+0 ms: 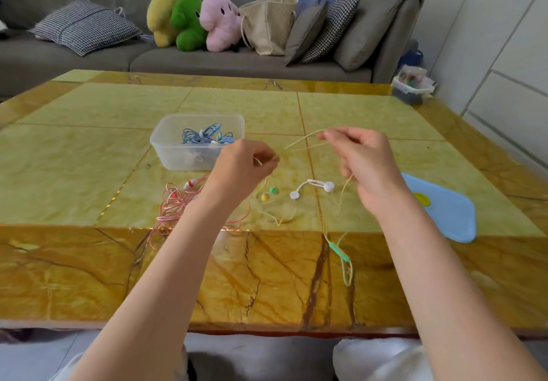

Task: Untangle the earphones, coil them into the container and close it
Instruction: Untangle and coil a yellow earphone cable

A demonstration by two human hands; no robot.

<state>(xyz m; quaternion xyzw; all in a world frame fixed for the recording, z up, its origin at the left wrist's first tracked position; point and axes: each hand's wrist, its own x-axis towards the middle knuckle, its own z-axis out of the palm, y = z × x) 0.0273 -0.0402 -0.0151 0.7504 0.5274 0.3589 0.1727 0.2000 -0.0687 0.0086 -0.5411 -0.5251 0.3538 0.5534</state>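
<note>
Both hands hold a thin yellow earphone cord (305, 139) above the table. My left hand (246, 164) pinches one part of it and my right hand (358, 158) pinches another part higher up, with the cord stretched between them. Its yellow and green earbuds (268, 194) lie on the table below, and its green plug end (339, 251) trails toward the front edge. A clear plastic container (178, 149) stands behind my left hand with coiled blue earphones (204, 136) inside. The blue lid (450, 211) lies at the right.
A tangled pink earphone cord (178, 205) lies under my left forearm near the table's front. A white cable tie with two round ends (312, 188) lies between my hands. A small box (412, 87) sits on the far right corner. A sofa with cushions and plush toys stands behind.
</note>
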